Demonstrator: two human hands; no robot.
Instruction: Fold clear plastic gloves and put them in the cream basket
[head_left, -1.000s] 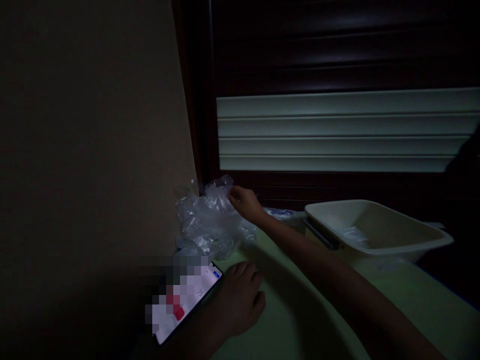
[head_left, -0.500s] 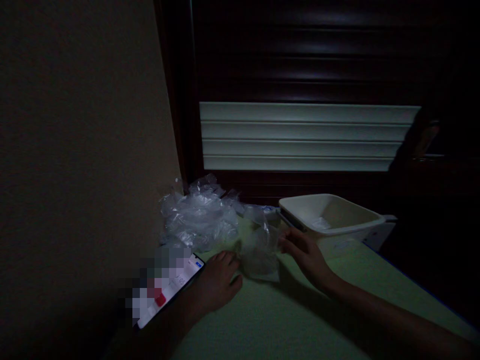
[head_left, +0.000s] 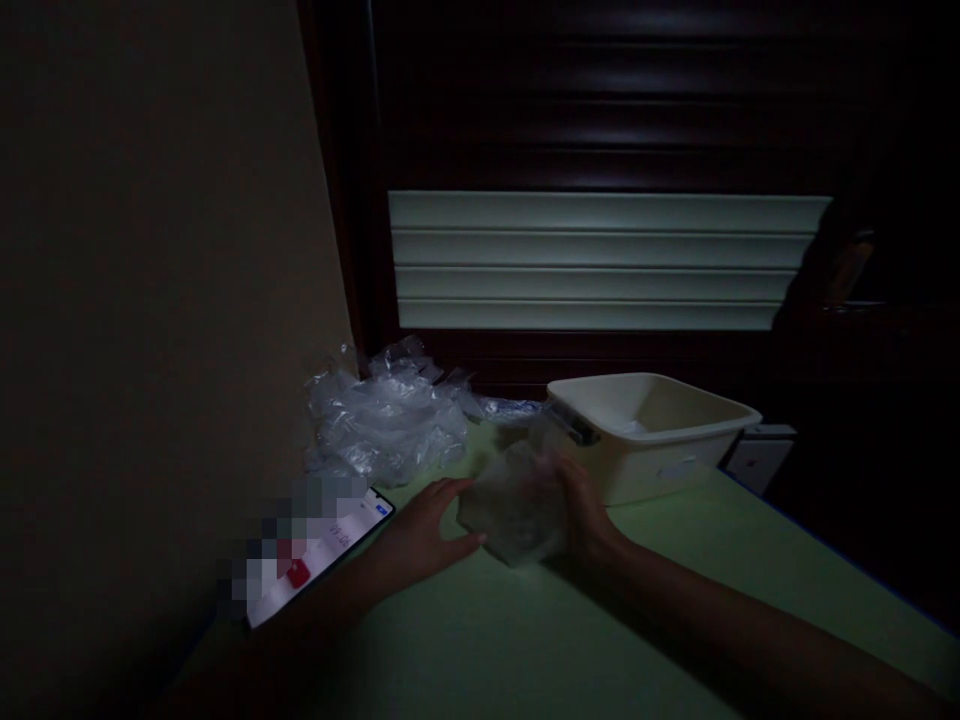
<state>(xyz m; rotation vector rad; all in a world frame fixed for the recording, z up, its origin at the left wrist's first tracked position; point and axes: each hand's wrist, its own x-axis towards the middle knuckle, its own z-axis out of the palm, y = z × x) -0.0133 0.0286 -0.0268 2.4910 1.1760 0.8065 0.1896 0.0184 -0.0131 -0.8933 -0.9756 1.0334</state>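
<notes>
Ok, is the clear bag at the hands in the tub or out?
Out: the clear bag shows between the left hand and the right hand, in front of the cream tub.

A phone (head_left: 339, 540) lies just to the left of the left hand (head_left: 427, 535), screen lit, a red patch on it and part of the display blocked out. Under both hands spreads a pale green tabletop (head_left: 510, 650), its blue edge (head_left: 847, 560) slanting past the right hand (head_left: 581, 505) on the far right. A plain wall (head_left: 165, 250) rises left of the hands. Ahead of them stands a dark wooden panel (head_left: 600, 110) with a band of pale slats (head_left: 592, 250). Beyond the right hand, farther right, sits a whitish box-like object (head_left: 761, 460).
</notes>
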